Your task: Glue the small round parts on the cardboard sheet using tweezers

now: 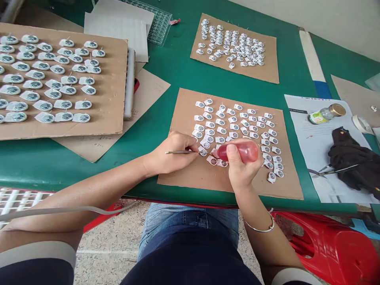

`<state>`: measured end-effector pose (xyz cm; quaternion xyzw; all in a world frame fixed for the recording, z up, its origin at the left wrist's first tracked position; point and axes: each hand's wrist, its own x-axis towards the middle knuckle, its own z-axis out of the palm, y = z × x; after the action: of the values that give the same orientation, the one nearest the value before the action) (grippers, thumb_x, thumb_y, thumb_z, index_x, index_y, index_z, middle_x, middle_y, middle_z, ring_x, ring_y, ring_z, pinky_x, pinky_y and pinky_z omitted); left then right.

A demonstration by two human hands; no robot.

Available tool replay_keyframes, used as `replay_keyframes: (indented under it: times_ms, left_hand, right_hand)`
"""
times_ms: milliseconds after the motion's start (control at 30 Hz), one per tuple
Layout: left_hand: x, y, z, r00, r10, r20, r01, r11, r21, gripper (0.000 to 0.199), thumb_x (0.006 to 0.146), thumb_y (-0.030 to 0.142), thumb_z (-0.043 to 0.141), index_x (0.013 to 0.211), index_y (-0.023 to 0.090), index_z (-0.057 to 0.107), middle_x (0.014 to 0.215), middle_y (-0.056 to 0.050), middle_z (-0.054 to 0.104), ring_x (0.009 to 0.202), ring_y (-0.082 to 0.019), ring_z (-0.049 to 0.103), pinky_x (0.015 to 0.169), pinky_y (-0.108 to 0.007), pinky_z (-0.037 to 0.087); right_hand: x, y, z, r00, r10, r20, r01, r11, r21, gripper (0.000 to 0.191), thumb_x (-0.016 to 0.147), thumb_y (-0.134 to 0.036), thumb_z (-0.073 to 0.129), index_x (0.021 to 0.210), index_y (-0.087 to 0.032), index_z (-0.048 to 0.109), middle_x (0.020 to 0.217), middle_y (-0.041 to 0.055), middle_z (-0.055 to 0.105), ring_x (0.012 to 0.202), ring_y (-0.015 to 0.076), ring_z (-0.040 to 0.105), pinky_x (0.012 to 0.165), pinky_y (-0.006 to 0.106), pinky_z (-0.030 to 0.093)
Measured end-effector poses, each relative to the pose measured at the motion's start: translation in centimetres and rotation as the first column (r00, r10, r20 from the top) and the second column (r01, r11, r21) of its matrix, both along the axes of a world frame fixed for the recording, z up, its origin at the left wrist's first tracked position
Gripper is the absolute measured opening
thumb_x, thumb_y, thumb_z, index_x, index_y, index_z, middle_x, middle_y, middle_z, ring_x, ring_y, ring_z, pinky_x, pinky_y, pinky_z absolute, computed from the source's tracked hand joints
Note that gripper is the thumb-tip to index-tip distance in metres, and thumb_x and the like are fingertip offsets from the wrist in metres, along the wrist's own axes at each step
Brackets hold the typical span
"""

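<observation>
My left hand is closed around slim metal tweezers, which lie across the fingers with one end sticking out to the left. Its fingertips are at the edge of a small white piece with a round dark print; whether they pinch it I cannot tell. In my right hand is a squeeze bottle of red liquid, tipped on its side with the nozzle pointing left, close to that piece. Both hands are over a brown cardboard sheet with rows of similar white pieces; the right hand hides some.
A second cardboard sheet with such pieces lies farther back. At left, a raised cardboard carries larger domed ones. On the right are a glass jar, black cloth and pliers on paper. A red stool stands below.
</observation>
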<state>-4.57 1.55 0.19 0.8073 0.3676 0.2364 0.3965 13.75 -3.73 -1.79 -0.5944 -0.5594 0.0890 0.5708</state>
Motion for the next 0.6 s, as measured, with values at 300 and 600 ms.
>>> replay_keyframes:
  times_ms: [300, 600]
  left_hand:
    - [-0.08, -0.03, -0.27, 1.000, -0.009, 0.017, 0.009, 0.999, 0.033, 0.015, 0.067, 0.004, 0.053, 0.066, 0.014, 0.065, 0.061, 0.003, 0.064, 0.054, -0.007, 0.055, 0.052, -0.017, 0.037]
    - [-0.02, 0.10, -0.34, 1.000, -0.012, -0.006, 0.012, 0.999, 0.035, 0.014, 0.068, 0.006, 0.054, 0.066, 0.013, 0.065, 0.062, 0.003, 0.064, 0.055, -0.008, 0.055, 0.052, -0.018, 0.037]
  right_hand:
    - [-0.09, 0.05, 0.03, 0.999, 0.045, 0.018, -0.045, 0.999, 0.010, 0.013, 0.073, -0.026, 0.067, 0.075, -0.016, 0.059, 0.071, 0.0019, 0.061, 0.068, 0.0133, 0.058, 0.066, 0.029, 0.049]
    - [0.02, 0.04, -0.16, 0.999, 0.032, 0.040, -0.032, 0.999, -0.010, 0.014, 0.073, -0.029, 0.067, 0.075, -0.017, 0.059, 0.072, 0.0020, 0.061, 0.069, 0.0140, 0.059, 0.067, 0.030, 0.049]
